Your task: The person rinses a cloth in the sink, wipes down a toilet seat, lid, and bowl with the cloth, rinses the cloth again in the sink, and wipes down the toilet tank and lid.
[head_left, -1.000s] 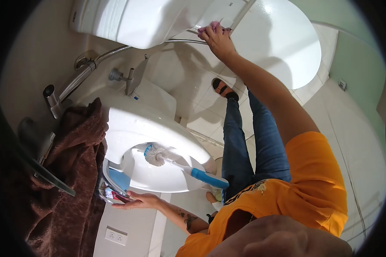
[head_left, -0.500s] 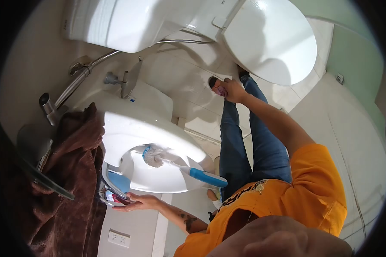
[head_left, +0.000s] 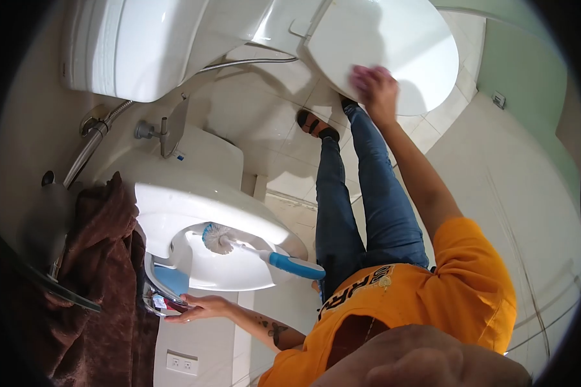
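Note:
My right hand (head_left: 379,90) is closed on a crumpled pink cloth (head_left: 363,79) over the white toilet lid (head_left: 426,45); both are smeared by motion. At the lower left, my left hand (head_left: 203,308) grips the end of a chrome faucet (head_left: 153,276) beside the white washbasin (head_left: 193,193), its thumb above and fingers stretched below. A small dark red patch shows by the fingertips, too unclear to name. Inside the basin lies a toilet brush (head_left: 294,264) with white and blue bristles, its blue handle sticking out over the rim towards my legs.
A brown towel (head_left: 103,258) hangs left of the basin. The toilet tank (head_left: 129,45) stands at the top left, with a metal hose (head_left: 252,61) near the floor. A wall outlet (head_left: 182,362) is low down. My sandalled foot (head_left: 313,124) rests on the tiles.
My right hand has swung from beside my leg onto the toilet lid with the pink cloth. The view has shifted slightly. My left hand stays at the faucet.

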A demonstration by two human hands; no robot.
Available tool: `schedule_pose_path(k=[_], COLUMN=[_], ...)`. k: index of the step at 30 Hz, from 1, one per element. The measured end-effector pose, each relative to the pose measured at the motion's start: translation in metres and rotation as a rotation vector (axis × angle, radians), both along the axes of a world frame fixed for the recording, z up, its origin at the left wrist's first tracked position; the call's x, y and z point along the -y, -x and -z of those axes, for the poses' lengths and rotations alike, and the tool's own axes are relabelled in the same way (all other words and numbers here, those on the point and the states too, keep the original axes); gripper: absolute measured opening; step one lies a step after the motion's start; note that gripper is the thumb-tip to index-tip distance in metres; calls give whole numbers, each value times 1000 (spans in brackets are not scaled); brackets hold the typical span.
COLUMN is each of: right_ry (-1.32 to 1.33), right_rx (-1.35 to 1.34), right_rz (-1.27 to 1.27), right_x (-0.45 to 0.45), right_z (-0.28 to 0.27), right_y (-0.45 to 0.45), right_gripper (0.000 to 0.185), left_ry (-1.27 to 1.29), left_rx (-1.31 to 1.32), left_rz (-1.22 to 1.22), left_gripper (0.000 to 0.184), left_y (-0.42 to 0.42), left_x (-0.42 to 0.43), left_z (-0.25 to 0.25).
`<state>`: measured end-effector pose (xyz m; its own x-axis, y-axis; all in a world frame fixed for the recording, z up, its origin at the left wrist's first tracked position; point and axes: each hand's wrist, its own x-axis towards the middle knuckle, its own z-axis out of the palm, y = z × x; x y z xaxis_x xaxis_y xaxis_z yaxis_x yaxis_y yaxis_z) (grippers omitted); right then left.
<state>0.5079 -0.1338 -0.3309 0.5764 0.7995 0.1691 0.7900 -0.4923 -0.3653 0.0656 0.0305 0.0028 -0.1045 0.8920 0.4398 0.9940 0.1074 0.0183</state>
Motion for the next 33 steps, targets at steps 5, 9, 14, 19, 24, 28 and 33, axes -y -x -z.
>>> schedule_pose_path(k=[5,9,14,19,24,28,33], right_ry=[368,131,-447,-105,211,273,265], right_rx=[100,-92,-831,-1379,-434,-400,-525], right_rz=[743,1009,574,81,174,300,70], right_x=[157,180,-7,-194,-252,-279,-234], right_z=[7,-7,-58,-70,-13,18,8], right_y=[-60,-142,-178,-141,-72,8,74], right_gripper=[24,26,39,28,22,24,25], left_ry=[3,-1,21,14,18,-23,31], left_rx=[33,25,-33,-9,-13,90,-10], left_rz=[35,22,-27,-9,10,18,-11], left_gripper=[79,79,78,77,76,75,77], left_y=[9,2,2,2,-1,-8,3], left_x=[0,1,2,3,1,-1,2], left_z=[1,-1,-2,-3,-2,2,-5])
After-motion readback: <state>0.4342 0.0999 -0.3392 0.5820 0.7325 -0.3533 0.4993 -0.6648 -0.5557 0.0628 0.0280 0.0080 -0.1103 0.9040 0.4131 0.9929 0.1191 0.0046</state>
